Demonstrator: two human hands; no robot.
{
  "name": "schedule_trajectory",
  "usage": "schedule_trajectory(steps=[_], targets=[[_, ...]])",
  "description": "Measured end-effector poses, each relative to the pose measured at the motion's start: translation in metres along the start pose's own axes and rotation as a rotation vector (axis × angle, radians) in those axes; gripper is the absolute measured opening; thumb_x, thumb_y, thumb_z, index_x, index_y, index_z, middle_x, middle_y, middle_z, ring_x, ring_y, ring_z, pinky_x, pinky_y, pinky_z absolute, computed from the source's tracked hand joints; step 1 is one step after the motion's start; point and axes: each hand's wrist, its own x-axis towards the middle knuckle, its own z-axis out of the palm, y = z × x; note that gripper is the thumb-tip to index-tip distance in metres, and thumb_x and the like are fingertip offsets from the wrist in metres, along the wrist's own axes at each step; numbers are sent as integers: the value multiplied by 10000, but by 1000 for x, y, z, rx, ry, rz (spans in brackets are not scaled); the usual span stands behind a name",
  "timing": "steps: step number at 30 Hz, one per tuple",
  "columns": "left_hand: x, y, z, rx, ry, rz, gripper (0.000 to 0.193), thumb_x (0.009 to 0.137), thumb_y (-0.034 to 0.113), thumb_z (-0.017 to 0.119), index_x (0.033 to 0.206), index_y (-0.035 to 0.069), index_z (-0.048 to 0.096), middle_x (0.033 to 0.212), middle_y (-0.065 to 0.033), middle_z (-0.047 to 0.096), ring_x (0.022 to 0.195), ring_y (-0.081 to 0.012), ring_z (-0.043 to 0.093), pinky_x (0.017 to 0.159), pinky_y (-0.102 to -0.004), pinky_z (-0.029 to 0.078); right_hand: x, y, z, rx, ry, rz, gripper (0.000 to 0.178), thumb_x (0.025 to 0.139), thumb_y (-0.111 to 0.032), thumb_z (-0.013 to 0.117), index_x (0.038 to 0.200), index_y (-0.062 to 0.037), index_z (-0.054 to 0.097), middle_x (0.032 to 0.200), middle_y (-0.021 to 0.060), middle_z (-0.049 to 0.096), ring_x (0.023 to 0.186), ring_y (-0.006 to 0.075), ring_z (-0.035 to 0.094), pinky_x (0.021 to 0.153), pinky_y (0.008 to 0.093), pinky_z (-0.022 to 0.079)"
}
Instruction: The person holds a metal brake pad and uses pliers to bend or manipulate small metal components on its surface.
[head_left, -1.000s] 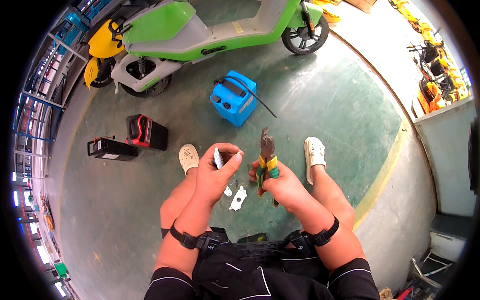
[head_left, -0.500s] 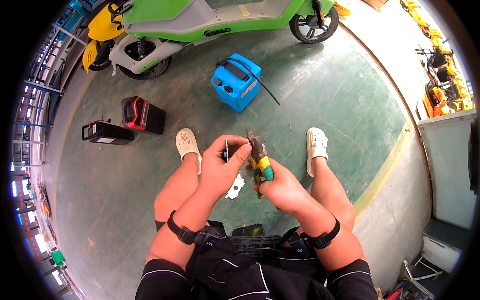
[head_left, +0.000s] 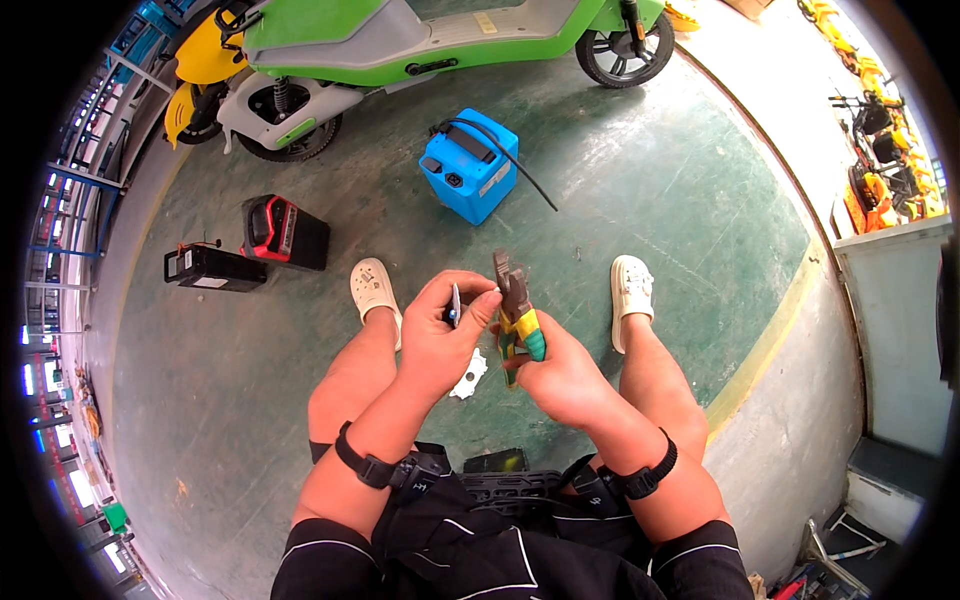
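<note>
Combination pliers (head_left: 522, 325) with green and yellow handles are gripped in my right hand (head_left: 568, 378), fingers wrapped round the handles. Their dark jaws point away from me and stand a little apart, close to my left fingertips. My left hand (head_left: 450, 325) is closed on a small thin plate (head_left: 456, 305) seen nearly edge-on; a bit of blue shows beside it. Something tiny and pale sits at my left thumb tip by the jaws, too small to name. Below the hands, a white notched plate (head_left: 468, 375) with a dark centre hole lies on the floor.
A blue battery box (head_left: 470, 165) with a black cable stands ahead. To the left are a black-and-red battery case (head_left: 287, 233) and a black battery pack (head_left: 215, 268). A green electric scooter (head_left: 430, 50) crosses the far side. My feet in cream clogs flank the work.
The plier handles look slightly farther apart, and the pliers have tilted a little. The thin plate in my left hand has turned slightly, showing more of its face.
</note>
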Motion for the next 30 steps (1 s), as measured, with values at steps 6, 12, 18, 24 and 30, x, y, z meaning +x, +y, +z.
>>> schedule_trajectory(steps=[6,12,18,24,30], targets=[[2,1,-3,176,19,201,130,886,48,756,975,1,673,956,-58,653,833,-112,590,731,-251,475,2,5,0,-71,-63,23,649,795,121,479,1423,-41,474,1314,82,583,1108,198,594,936,334,507],[9,-4,-12,394,11,413,188,817,-34,783,966,16,680,920,-101,670,796,-179,636,687,-288,513,3,2,-2,-163,-57,-7,592,781,116,451,1354,-20,516,1228,99,606,1103,200,595,951,333,491],[12,-3,-15,473,7,466,205,791,-61,789,949,17,684,901,-108,677,798,-193,657,688,-294,527,2,-7,-2,-216,-65,-1,544,785,93,465,1316,-8,526,1147,126,622,1037,213,625,932,334,486],[13,-3,-17,436,12,424,214,777,-79,787,943,11,686,899,-113,679,794,-203,664,688,-298,535,3,-7,-2,-242,-71,-9,544,797,77,493,1335,-2,508,1133,135,626,1030,226,648,923,340,492],[14,-2,-17,476,-7,447,212,768,-81,789,933,7,688,896,-116,683,788,-209,667,688,-301,538,2,-9,-4,-278,-79,7,555,807,66,496,1358,2,484,1120,140,629,1049,229,658,913,342,492]])
